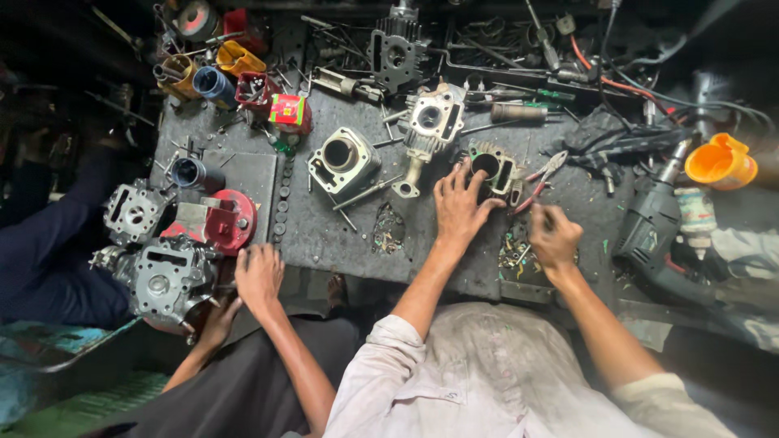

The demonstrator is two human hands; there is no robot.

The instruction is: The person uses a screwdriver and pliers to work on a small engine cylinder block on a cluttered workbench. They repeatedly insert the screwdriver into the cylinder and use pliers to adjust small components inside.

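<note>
— Grimy and dark, the workbench [324, 235] fills the middle of the frame, strewn with engine parts and tools. What are the person's hands doing?

— Left hand [458, 207], near the centre, is spread open, its fingers [464, 172] resting on a small engine cylinder [491, 168] that sits on the bench just above them. It touches rather than clamps it.

— And the other?

— Right hand [554, 237], just right of centre, is curled closed; whether it pinches anything I cannot tell. It hovers over a heap of metal scraps [515, 255] at the bench's near edge.

— What lies close by?

— Red-handled pliers [540, 180] lie between the two hands, just right of the cylinder. A second cylinder [342, 158] and a finned block [430, 122] stand to its left. An electric drill [653, 223] rests at the right, with an orange cup [718, 162] beyond it.

— Anyone else?

— Another person's hand [258, 276] rests on the bench edge at lower left, beside a grey engine case [162, 280] and a red part [231, 219]. Coloured cups [215, 77] cluster at upper left.
</note>
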